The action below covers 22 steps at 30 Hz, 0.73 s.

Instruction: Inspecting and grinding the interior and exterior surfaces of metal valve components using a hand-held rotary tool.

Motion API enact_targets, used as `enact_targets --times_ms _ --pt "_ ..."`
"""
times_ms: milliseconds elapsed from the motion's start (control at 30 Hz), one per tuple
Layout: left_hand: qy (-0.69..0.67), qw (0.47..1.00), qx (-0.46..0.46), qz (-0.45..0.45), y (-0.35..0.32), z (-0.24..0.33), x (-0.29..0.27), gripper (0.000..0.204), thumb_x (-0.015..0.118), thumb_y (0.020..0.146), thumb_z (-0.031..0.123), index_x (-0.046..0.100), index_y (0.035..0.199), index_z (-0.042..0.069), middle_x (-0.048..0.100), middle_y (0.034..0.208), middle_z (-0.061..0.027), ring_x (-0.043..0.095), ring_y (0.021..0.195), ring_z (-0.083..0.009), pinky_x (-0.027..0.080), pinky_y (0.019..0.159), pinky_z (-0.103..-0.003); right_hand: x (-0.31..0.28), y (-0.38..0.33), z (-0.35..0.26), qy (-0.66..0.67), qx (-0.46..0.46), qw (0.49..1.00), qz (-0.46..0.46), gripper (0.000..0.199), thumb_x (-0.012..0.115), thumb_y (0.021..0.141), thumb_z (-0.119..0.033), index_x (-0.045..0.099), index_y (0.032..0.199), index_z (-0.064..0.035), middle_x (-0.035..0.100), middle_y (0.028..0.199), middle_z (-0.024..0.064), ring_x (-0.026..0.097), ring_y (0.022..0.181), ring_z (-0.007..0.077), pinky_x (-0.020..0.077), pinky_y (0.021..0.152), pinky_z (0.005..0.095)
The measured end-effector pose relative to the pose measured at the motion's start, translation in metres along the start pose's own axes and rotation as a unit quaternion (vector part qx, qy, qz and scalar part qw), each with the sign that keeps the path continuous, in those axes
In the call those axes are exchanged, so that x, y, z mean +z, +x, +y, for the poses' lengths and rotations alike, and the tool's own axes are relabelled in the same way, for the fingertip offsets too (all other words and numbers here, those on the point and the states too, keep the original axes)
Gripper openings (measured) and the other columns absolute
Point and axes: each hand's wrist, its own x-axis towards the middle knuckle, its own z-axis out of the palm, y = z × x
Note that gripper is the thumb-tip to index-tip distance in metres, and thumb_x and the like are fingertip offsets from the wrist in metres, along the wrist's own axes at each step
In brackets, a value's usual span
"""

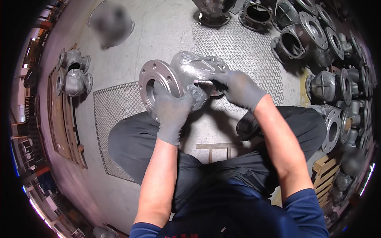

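A person sits on a low seat over a concrete floor, dark trousers spread to either side, with a grey cast-metal valve body with round bolted flanges [190, 79] held up just beyond the knees. Its long axis runs roughly left to right and slightly away: the near-left flange, a flat disc ringed with bolt holes, faces left and a little toward the person, and the bulbous middle swells to the right of it.

The left hand [171, 111], in a grey knit glove, is wrapped around the lower edge of that left flange, fingers curled shut on the rim. The right hand [238, 88], gloved the same, is pinched closed on a short pale marker-like stick [203, 82], whose tip points left and touches the rounded belly of the casting.

Under the work lie two sheets of grey expanded-metal mesh [119, 107], one to the left, one farther off to the right. On the far right a crowd of similar grey flanged valve castings [317, 43] stands packed together, well apart from the hands. Two more grey castings [73, 73] sit on the left beside a long wooden pallet frame [63, 123].
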Motion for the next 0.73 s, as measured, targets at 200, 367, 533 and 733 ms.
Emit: enact_targets --times_ms 200,367,533,733 --pt "0.037 0.999 0.001 0.015 -0.002 0.002 -0.001 0.058 0.075 0.076 0.01 0.055 0.127 -0.009 0.07 0.112 -0.0213 0.071 0.1 -0.0299 0.056 0.088 -0.042 -0.029 0.024 0.0 -0.083 -0.043 0.982 -0.165 0.038 0.068 0.09 -0.002 0.073 0.125 -0.015 0.075 0.105 0.0197 0.072 0.1 0.0429 0.0576 0.087 0.049" --pt "0.023 1.0 -0.009 0.007 -0.002 0.008 0.0 0.056 0.076 0.075 0.011 0.055 0.123 -0.01 0.071 0.104 -0.0212 0.072 0.095 -0.0316 0.057 0.085 -0.043 -0.042 0.028 -0.009 -0.072 -0.044 0.986 -0.147 0.024 0.066 0.094 -0.006 0.074 0.116 -0.0104 0.074 0.105 0.0215 0.072 0.1 0.0433 0.0564 0.085 0.0489" --pt "0.036 0.999 0.001 0.011 -0.002 0.006 0.002 0.056 0.077 0.075 0.013 0.055 0.12 -0.012 0.071 0.101 -0.0225 0.073 0.091 -0.0334 0.057 0.083 -0.044 -0.041 0.023 0.0 -0.055 -0.005 0.983 -0.174 0.02 0.065 0.096 -0.008 0.075 0.113 -0.0093 0.075 0.103 0.0218 0.072 0.097 0.043 0.0562 0.085 0.0476" --pt "0.057 0.998 0.01 0.021 -0.002 0.005 0.004 0.062 0.075 0.077 0.015 0.051 0.127 -0.012 0.072 0.108 -0.0237 0.072 0.096 -0.0388 0.057 0.087 -0.044 -0.05 0.028 -0.012 -0.084 0.042 0.965 -0.246 0.022 0.067 0.096 -0.009 0.076 0.116 -0.0107 0.075 0.106 0.0227 0.077 0.101 0.0349 0.0569 0.087 0.0464"
